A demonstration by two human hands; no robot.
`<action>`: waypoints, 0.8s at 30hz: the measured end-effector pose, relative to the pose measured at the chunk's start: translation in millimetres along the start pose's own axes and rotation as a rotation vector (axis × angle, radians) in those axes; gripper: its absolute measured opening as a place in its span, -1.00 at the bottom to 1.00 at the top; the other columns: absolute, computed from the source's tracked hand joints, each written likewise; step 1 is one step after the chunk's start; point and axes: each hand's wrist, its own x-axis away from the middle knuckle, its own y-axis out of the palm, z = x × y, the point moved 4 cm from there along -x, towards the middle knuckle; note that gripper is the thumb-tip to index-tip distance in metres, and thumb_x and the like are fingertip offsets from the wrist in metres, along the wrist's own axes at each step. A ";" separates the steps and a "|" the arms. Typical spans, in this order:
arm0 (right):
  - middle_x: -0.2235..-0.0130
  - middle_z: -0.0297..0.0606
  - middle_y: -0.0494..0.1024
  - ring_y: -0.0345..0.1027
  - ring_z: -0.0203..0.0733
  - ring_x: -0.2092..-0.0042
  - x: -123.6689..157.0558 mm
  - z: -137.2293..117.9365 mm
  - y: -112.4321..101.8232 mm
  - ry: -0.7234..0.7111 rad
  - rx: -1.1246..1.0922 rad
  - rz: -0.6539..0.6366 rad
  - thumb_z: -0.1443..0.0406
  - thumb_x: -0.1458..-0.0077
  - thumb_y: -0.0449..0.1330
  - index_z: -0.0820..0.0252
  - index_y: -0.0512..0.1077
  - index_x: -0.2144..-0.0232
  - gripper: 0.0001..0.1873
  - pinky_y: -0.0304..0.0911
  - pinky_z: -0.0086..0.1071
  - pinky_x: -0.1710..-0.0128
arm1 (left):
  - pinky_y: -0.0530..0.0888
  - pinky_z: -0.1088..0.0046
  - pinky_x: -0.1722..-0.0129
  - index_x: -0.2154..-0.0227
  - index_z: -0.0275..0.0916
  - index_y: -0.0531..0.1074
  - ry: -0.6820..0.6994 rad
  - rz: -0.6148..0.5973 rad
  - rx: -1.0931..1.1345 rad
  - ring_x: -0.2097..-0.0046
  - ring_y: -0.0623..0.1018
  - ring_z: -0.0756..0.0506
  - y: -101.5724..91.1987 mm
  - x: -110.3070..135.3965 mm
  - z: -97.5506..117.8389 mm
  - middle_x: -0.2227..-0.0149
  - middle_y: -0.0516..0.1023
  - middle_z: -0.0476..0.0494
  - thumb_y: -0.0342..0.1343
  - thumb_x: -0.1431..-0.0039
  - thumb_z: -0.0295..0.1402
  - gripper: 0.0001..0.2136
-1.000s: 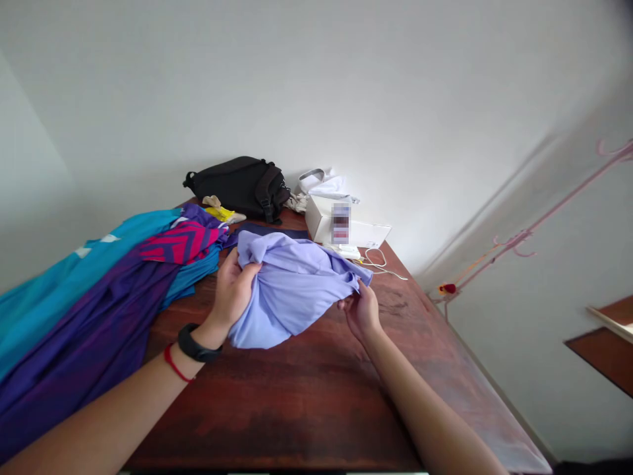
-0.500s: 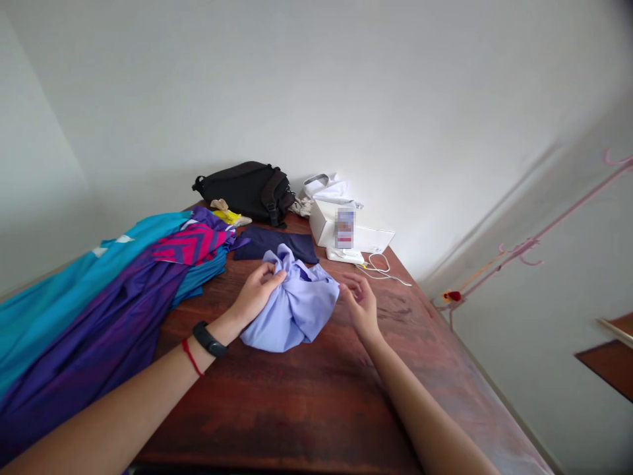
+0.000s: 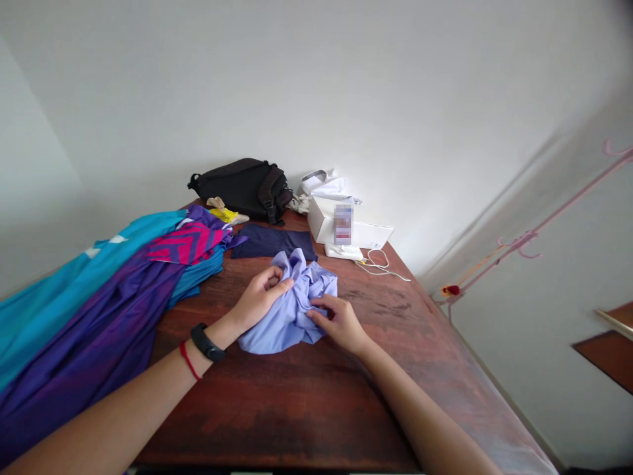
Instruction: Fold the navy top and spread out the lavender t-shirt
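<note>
A crumpled light-purple cloth [image 3: 284, 323], perhaps a garment, is bunched up over the wooden table. My left hand [image 3: 260, 297], with a black band and a red string at the wrist, grips its upper left side between thumb and fingers. On the right side of the cloth, my right hand [image 3: 339, 321] pinches a fold between thumb and forefinger. Just behind the bunched cloth lies a flat, dark navy folded cloth [image 3: 270, 242].
Turquoise and purple garments [image 3: 119, 297] spread along the left side of the brown wooden table [image 3: 277, 409]. At the back are a black bag [image 3: 232, 188], a white box [image 3: 324, 221], a phone [image 3: 343, 224] on a white stand and a cable [image 3: 378, 267]. A pink rack [image 3: 554, 218] stands right.
My right hand has moved left, from beside the cloth's right edge onto it, and now pinches a fold. The cloth is more bunched; my left hand keeps its hold.
</note>
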 end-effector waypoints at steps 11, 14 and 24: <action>0.57 -0.48 0.21 0.05 -0.31 0.48 -7.0 35.2 -61.5 0.150 -0.298 0.719 0.19 -0.04 0.25 0.13 0.26 0.57 -0.73 0.02 -0.42 0.46 | 0.26 0.49 0.46 0.45 -0.21 0.37 -0.136 0.374 -0.017 0.46 0.38 -0.03 -47.6 -23.4 -18.0 0.55 0.37 0.07 0.31 0.10 0.00 -0.61; 0.58 -0.52 0.14 0.00 -0.33 0.53 -9.2 47.9 -64.3 0.233 -0.576 0.757 0.17 0.03 0.26 0.10 0.19 0.56 -0.69 -0.02 -0.43 0.51 | 0.28 0.47 0.44 0.45 -0.23 0.40 -0.155 0.441 -0.048 0.45 0.41 -0.04 -60.5 -28.3 -26.6 0.53 0.42 0.04 0.30 0.11 -0.01 -0.62; 0.49 -0.36 0.48 0.35 -0.20 0.46 -14.4 51.2 -35.2 0.385 -0.851 0.484 -0.03 -0.03 0.28 0.12 0.34 0.51 -0.61 0.26 -0.36 0.46 | 0.34 0.07 -0.18 -0.09 -0.27 0.37 0.105 0.259 -0.747 -0.21 0.42 -0.34 -57.1 -25.1 -40.5 -0.17 0.43 -0.40 0.15 -0.16 -0.23 -0.56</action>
